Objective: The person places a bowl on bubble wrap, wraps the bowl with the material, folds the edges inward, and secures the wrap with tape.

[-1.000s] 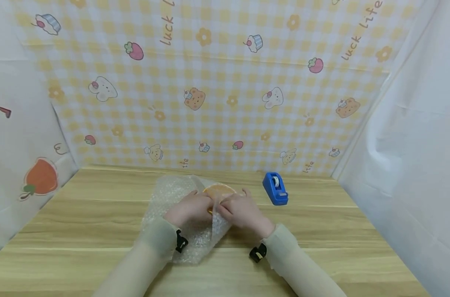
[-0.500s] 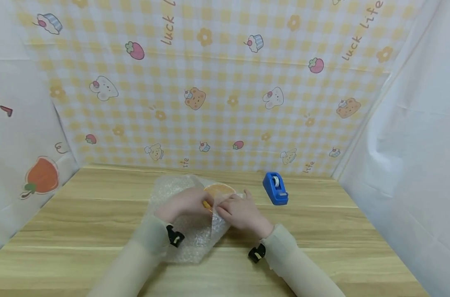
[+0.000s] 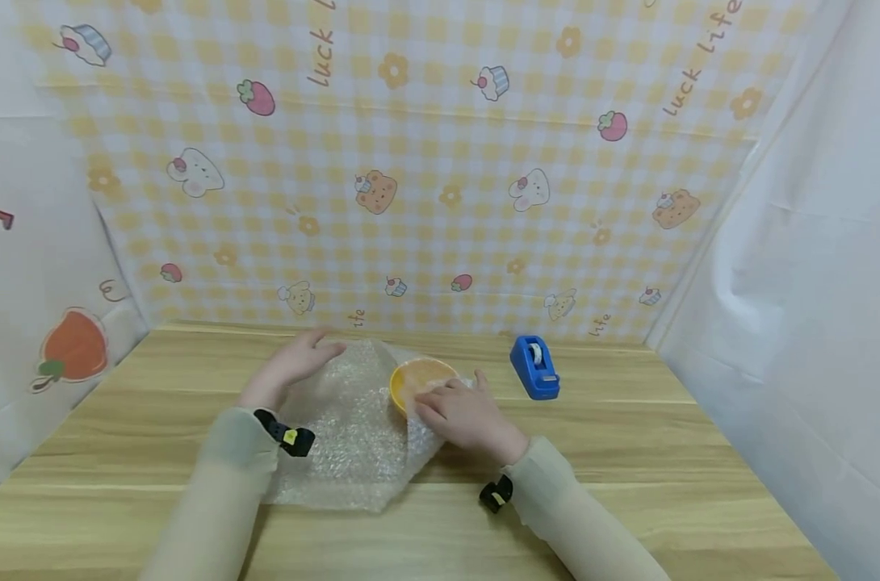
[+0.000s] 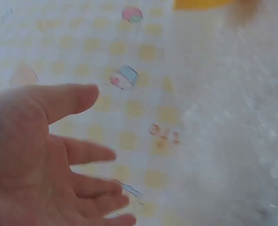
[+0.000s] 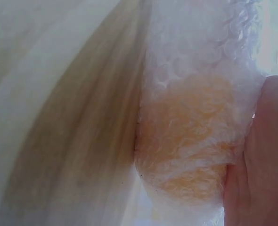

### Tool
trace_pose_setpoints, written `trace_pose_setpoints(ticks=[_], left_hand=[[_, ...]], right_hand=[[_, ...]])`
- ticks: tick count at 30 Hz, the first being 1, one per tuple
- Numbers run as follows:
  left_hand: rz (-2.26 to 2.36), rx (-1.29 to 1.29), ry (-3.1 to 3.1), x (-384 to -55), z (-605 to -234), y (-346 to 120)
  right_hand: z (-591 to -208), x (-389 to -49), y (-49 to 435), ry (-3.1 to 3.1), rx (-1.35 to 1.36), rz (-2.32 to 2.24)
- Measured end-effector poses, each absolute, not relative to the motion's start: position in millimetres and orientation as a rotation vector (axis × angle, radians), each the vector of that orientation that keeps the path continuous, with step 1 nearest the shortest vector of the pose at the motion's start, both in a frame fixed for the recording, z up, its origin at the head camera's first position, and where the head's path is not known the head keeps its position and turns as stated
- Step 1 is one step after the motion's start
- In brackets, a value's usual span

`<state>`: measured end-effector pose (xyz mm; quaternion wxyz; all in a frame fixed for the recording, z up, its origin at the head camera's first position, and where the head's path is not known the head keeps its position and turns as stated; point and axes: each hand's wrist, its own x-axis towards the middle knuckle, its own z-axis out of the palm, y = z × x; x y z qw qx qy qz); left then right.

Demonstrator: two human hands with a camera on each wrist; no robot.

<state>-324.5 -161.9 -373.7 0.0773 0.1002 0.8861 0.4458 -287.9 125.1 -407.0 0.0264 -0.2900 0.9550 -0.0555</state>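
A yellow-orange bowl (image 3: 398, 391) rests on a sheet of bubble wrap (image 3: 356, 440) in the head view. The wrap's right side is folded up over the bowl; in the right wrist view the bowl's orange shows through the wrap (image 5: 186, 132). My right hand (image 3: 467, 413) holds the folded wrap at the bowl's right side, with fingers curled over the edge. Some of its fingertips are hidden. At the sheet's far left my left hand (image 3: 298, 363) hovers with nothing in it, and the left wrist view shows its fingers (image 4: 89, 153) loosely spread.
A blue tape dispenser (image 3: 534, 367) with a roll in it stands to the right, near the table's back. The wooden table (image 3: 592, 476) meets a yellow checked cloth (image 3: 440, 242) behind and white cloths at both sides.
My left hand has left the bowl and moved left to the far left of the bubble wrap. My right hand stays on the fold. More of the bowl's left side shows.
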Motion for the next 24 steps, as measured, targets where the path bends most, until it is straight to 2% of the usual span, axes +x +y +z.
trace_pose_setpoints(ticks=[3,10,24], left_hand=[[1.461,0.129,2.516,-325,-381,-169],[1.625,-0.035,2.336,-332,-396,-179],[1.787,-0.122,2.318,-351,-406,-183]], right_hand=[[-407,-289,124,2.939,-0.889,-0.172],[-404,-288,124,2.929,-0.891,-0.165],[-407,-291,126,2.932,-0.896,-0.183]])
